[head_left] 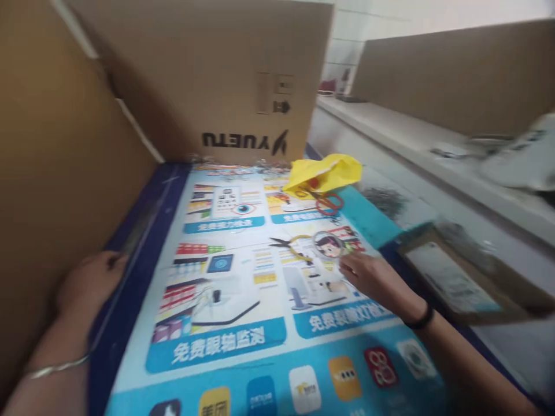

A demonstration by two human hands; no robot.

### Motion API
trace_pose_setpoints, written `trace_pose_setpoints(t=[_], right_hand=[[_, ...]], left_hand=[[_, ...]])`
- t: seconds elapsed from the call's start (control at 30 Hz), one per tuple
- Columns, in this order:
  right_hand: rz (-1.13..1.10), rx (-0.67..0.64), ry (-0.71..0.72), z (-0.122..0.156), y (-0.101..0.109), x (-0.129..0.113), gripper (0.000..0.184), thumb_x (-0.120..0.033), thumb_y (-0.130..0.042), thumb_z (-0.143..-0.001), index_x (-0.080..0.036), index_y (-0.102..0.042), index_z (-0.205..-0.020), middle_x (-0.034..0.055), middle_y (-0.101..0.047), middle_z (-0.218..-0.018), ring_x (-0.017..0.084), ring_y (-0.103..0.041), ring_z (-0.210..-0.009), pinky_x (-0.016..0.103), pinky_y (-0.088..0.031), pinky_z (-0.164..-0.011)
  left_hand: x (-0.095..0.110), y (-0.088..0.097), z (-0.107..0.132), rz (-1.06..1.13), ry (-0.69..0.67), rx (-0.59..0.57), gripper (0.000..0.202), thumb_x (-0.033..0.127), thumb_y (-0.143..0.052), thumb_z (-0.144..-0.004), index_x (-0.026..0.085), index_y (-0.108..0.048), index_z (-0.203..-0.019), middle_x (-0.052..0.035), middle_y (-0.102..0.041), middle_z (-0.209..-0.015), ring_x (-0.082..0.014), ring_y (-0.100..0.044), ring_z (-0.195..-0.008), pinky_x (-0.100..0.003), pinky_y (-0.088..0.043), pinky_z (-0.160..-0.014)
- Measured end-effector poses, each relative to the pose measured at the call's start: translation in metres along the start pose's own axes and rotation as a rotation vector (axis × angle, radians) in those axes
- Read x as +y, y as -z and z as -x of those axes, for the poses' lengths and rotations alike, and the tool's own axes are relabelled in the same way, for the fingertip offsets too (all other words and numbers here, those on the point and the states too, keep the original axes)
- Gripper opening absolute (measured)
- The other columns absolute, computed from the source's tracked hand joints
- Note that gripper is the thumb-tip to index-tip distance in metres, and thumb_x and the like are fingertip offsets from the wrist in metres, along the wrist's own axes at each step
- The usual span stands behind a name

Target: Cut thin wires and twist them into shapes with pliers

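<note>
R hand (369, 278) nr yellow-handled tool (287, 244), L hand (92, 282) nr cardboard (73, 156); both grips unclear.

Inverted "YUETU" on cardboard (195, 75); "免费眼轴监测" on poster (243, 309); "美团" on yellow icon (215, 403).

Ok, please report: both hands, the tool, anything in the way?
Left hand beside cardboard. Right hand near yellow-handled tool. Both grips unclear. Red scissors, yellow bag farther back.

The right grip (363, 273) is near a yellow-handled tool (289, 245) (red-handled scissors (328, 203) lie beyond) on a printed sheet (217, 378).
</note>
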State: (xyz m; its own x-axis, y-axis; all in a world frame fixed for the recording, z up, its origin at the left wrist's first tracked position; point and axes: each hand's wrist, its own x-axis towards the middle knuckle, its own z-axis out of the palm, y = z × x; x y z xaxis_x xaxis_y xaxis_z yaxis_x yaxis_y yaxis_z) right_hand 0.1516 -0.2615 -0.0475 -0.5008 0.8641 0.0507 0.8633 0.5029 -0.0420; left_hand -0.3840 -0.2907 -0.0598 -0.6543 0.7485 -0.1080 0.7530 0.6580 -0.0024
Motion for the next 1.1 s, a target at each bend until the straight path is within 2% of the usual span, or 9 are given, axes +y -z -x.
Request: trace_pose_setpoints(t=[0.1, 0.23, 0.33, 0.43, 0.53, 0.63, 0.73, 0.9, 1.1], right_hand=[[0.043, 0.004, 0.171, -0.013, -0.011, -0.031, 0.024, -0.020, -0.039, -0.088, -0.018, -0.053, -0.069, 0.0038, -0.058, -0.066, 0.014, -0.053, -0.062, 0.025, -0.031, -0.057], [0.029, 0.053, 0.388, -0.034, -0.029, -0.083, 0.023, -0.018, -0.041, -0.087, -0.020, -0.057, -0.071, 0.0032, -0.060, -0.065, 0.016, -0.056, -0.060, 0.026, -0.035, -0.054], [-0.040, 0.132, 0.434, -0.047, -0.041, -0.119, 0.024, -0.022, -0.040, -0.088, -0.021, -0.059, -0.074, 0.0040, -0.062, -0.067, 0.017, -0.059, -0.061, 0.026, -0.040, -0.054], [-0.178, 0.169, 0.438, -0.058, -0.053, -0.142, 0.027, -0.027, -0.037, -0.090, -0.022, -0.062, -0.080, 0.0048, -0.067, -0.075, 0.017, -0.064, -0.066, 0.025, -0.047, -0.058], [-0.321, 0.237, 0.400, -0.063, -0.066, -0.148, 0.029, -0.031, -0.036, -0.090, -0.022, -0.063, -0.087, 0.0058, -0.070, -0.087, 0.017, -0.066, -0.077, 0.026, -0.052, -0.069], [-0.381, 0.285, 0.359, -0.065, -0.076, -0.144, 0.029, -0.034, -0.038, -0.089, -0.022, -0.064, -0.086, 0.0051, -0.070, -0.086, 0.017, -0.067, -0.077, 0.026, -0.053, -0.069], [-0.390, 0.278, 0.361, -0.065, -0.082, -0.140, 0.027, -0.036, -0.040, -0.089, -0.023, -0.064, -0.086, 0.0040, -0.070, -0.084, 0.017, -0.067, -0.075, 0.026, -0.054, -0.067], [-0.393, 0.266, 0.366, -0.065, -0.086, -0.137, 0.022, -0.037, -0.043, -0.087, -0.027, -0.063, -0.086, 0.0003, -0.070, -0.085, 0.016, -0.067, -0.074, 0.023, -0.054, -0.065], [-0.394, 0.239, 0.393, -0.068, -0.093, -0.132, 0.022, -0.038, -0.043, -0.087, -0.028, -0.063, -0.085, 0.0010, -0.069, -0.085, 0.016, -0.066, -0.074, 0.022, -0.054, -0.064]], left_hand=[[-0.023, -0.010, -0.011, 0.062, -0.087, 0.105, 0.034, 0.038, -0.041, -0.085, 0.017, -0.058, -0.106, -0.0103, -0.063, -0.109, -0.0236, -0.060, -0.091, -0.029, -0.044, -0.071], [-0.037, -0.013, -0.012, 0.093, -0.046, 0.167, 0.031, 0.035, -0.039, -0.086, 0.021, -0.061, -0.102, -0.0076, -0.066, -0.104, -0.0201, -0.061, -0.089, -0.026, -0.043, -0.072], [-0.039, -0.015, -0.011, 0.109, -0.045, 0.174, 0.027, 0.035, -0.041, -0.086, 0.024, -0.063, -0.097, -0.0047, -0.069, -0.096, -0.0178, -0.062, -0.084, -0.023, -0.042, -0.069], [-0.039, -0.019, -0.010, 0.116, -0.049, 0.160, 0.024, 0.035, -0.043, -0.085, 0.025, -0.064, -0.091, -0.0036, -0.070, -0.089, -0.0173, -0.063, -0.079, -0.023, -0.042, -0.065], [-0.036, -0.022, -0.009, 0.120, -0.054, 0.149, 0.024, 0.037, -0.045, -0.085, 0.024, -0.064, -0.088, -0.0039, -0.069, -0.090, -0.0169, -0.063, -0.080, -0.023, -0.042, -0.066], [-0.033, -0.023, -0.007, 0.111, -0.049, 0.153, 0.026, 0.041, -0.045, -0.085, 0.023, -0.063, -0.090, -0.0054, -0.067, -0.095, -0.0170, -0.063, -0.083, -0.024, -0.043, -0.068], [-0.030, -0.024, -0.004, 0.087, -0.049, 0.167, 0.025, 0.039, -0.047, -0.084, 0.021, -0.062, -0.093, -0.0075, -0.066, -0.099, -0.0183, -0.062, -0.086, -0.026, -0.044, -0.071], [-0.023, -0.025, -0.002, 0.041, -0.055, 0.203, 0.021, 0.027, -0.044, -0.086, 0.018, -0.061, -0.093, -0.0115, -0.064, -0.099, -0.0207, -0.062, -0.090, -0.030, -0.045, -0.075], [-0.021, -0.026, -0.003, 0.008, -0.042, 0.230, 0.026, 0.021, -0.037, -0.088, 0.015, -0.061, -0.097, -0.0147, -0.063, -0.099, -0.0230, -0.062, -0.093, -0.033, -0.047, -0.077]])
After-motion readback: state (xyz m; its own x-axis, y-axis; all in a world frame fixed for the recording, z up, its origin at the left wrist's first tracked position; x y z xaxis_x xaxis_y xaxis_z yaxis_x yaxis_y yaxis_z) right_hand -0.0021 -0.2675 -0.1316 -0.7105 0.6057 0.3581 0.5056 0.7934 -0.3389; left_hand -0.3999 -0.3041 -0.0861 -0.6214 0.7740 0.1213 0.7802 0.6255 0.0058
